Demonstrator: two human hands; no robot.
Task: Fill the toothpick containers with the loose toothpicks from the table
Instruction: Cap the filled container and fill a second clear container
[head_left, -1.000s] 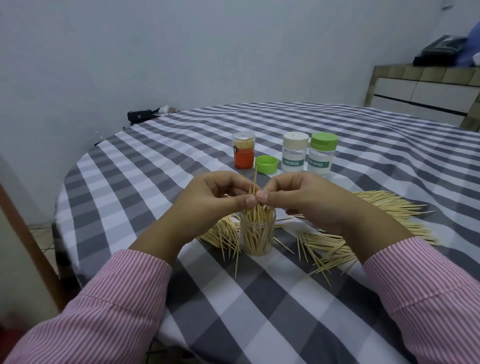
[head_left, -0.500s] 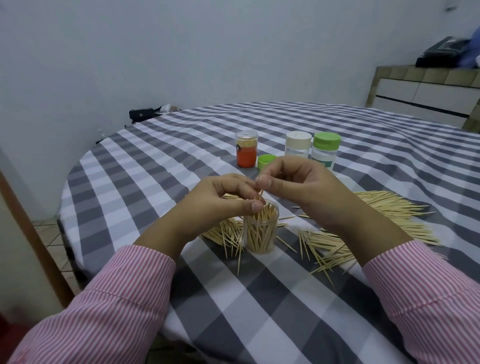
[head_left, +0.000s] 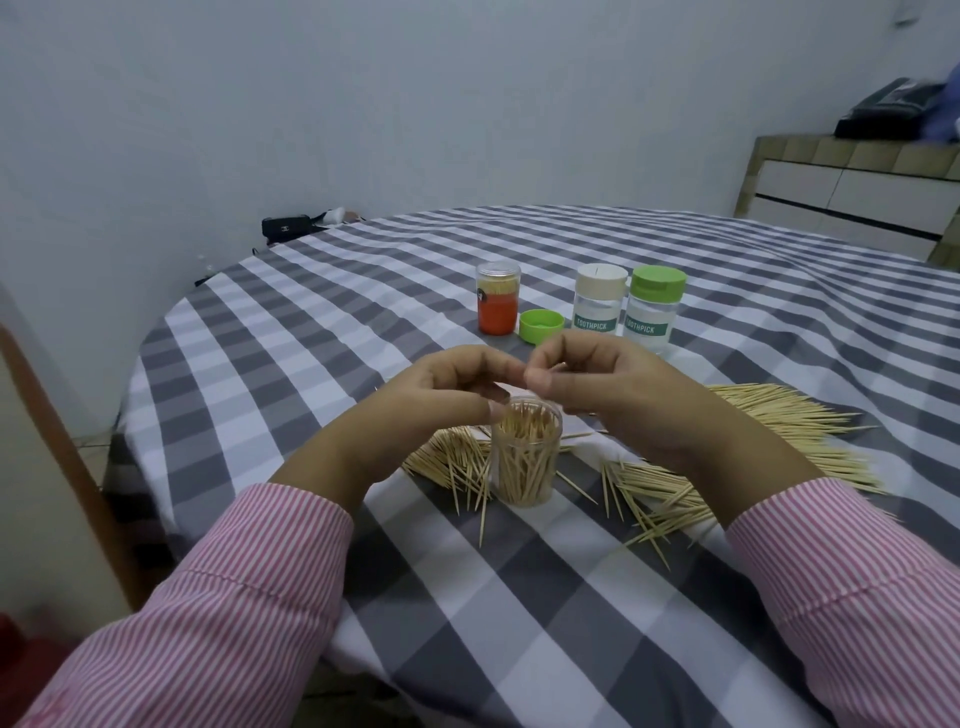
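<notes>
A clear toothpick container stands upright on the checked table, packed with toothpicks. My left hand hovers at its rim with fingers curled and the thumb touching the rim. My right hand is just above and right of the opening, its thumb and forefinger pinched on what looks like a thin toothpick. Both hands' fingertips nearly meet. Loose toothpicks lie fanned around the container, with a larger heap at the right.
Behind my hands stand an orange container, a loose green lid, a beige-capped container and a green-capped container. A black bag sits at the far table edge. A tiled counter is at the back right.
The toothpick that stood up between my fingers has gone down into the container. Both hands rose slightly and now sit just above the rim.
</notes>
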